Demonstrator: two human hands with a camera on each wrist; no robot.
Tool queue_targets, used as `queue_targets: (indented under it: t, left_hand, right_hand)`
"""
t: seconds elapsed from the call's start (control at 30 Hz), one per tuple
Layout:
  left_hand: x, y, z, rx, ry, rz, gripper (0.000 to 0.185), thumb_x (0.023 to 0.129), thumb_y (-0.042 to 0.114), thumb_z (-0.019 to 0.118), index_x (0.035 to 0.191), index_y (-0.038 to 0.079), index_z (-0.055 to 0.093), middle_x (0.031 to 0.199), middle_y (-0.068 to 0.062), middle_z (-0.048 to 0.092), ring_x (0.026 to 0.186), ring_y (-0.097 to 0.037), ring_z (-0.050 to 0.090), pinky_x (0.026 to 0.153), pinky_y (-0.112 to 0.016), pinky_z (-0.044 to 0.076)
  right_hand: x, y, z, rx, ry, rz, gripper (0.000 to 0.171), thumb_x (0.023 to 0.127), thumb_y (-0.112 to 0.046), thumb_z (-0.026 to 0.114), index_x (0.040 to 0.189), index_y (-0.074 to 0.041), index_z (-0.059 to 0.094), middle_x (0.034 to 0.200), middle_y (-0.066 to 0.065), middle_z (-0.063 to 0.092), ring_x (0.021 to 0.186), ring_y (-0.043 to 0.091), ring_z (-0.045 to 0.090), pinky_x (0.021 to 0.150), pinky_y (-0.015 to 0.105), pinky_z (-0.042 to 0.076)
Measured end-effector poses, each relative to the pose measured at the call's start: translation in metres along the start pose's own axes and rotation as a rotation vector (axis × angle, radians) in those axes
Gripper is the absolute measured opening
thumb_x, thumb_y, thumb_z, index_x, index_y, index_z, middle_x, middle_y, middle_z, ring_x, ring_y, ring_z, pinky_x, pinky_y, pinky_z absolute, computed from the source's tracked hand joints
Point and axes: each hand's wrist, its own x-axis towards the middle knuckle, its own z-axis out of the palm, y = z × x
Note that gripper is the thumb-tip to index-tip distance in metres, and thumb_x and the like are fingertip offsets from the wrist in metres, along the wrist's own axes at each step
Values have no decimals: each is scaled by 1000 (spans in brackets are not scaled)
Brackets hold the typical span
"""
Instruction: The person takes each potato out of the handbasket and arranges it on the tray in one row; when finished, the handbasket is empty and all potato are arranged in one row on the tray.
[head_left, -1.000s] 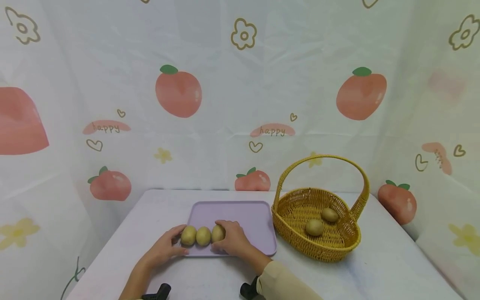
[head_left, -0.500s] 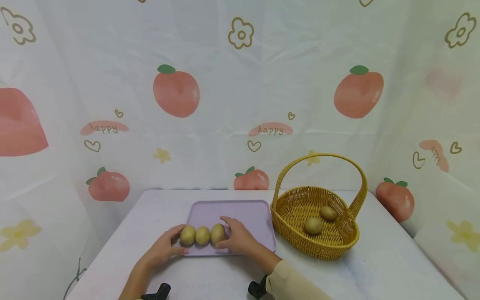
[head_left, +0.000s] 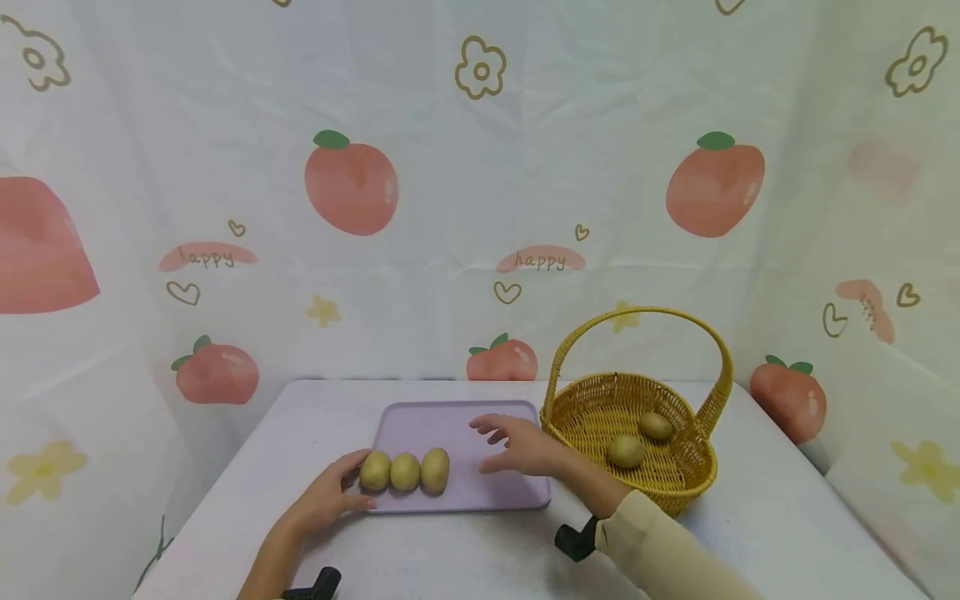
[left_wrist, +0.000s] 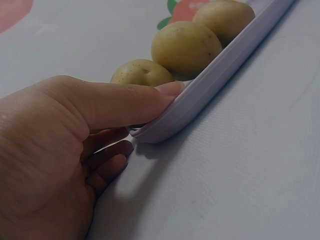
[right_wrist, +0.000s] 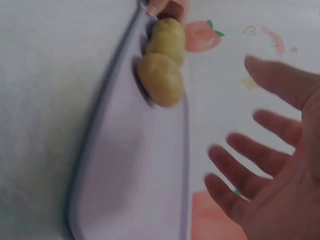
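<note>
Fingers (head_left: 491,431) of the right hand (head_left: 525,450) are spread and straight, holding nothing, hovering over the right part of the tray (head_left: 465,421), apart from the potatoes. Left hand (head_left: 326,496) rests at the tray's near left corner: thumb (left_wrist: 125,102) lies on the rim beside the left potato (head_left: 375,471), other fingers curl under the edge. Three potatoes sit in a row along the near edge of the tray, touching one another: left, middle potato (head_left: 405,472), right potato (head_left: 435,470). Tray lies flat on the tabletop (head_left: 735,525). Basket (head_left: 675,492) stands just right of the tray, with two potatoes (head_left: 626,451) inside.
</note>
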Motion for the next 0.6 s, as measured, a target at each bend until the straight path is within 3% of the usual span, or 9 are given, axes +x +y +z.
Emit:
queue_targets:
  t: [0.13, 0.27, 0.4, 0.6]
  left_hand:
    - [0, 1, 0, 1, 0, -9, 85, 72, 21, 84, 140, -7, 43, 138, -27, 48, 124, -45, 47, 105, -56, 38]
    - [-1, 2, 0, 0, 1, -18, 85, 72, 22, 85, 141, -7, 42, 138, -27, 47, 125, -45, 47, 105, -56, 38]
    - [-2, 2, 0, -3, -1, -11, 86, 73, 22, 85, 141, -8, 41, 138, -27, 47, 125, -45, 47, 105, -56, 38]
    - [-1, 2, -1, -6, -2, -2, 86, 73, 21, 84, 140, -9, 41, 137, -28, 47, 124, -46, 47, 104, -57, 38]
  right_hand:
    - [-11, -1, -29, 25, -157, 5, 52, 85, -17, 75, 133, -14, 55, 122, 5, 60, 113, 34, 58, 92, 35, 51]
    - [-21, 1, -54, 45, -245, 26, 50, 86, -16, 74, 133, -14, 56, 119, 4, 61, 112, 34, 59, 87, 30, 53]
    - [-30, 5, -77, 58, -270, 47, 49, 88, -16, 72, 134, -13, 55, 120, 5, 61, 112, 31, 60, 88, 32, 53]
    - [-44, 16, -108, 111, -235, 112, 49, 89, -17, 71, 134, -8, 54, 126, 12, 59, 117, 33, 56, 92, 40, 52]
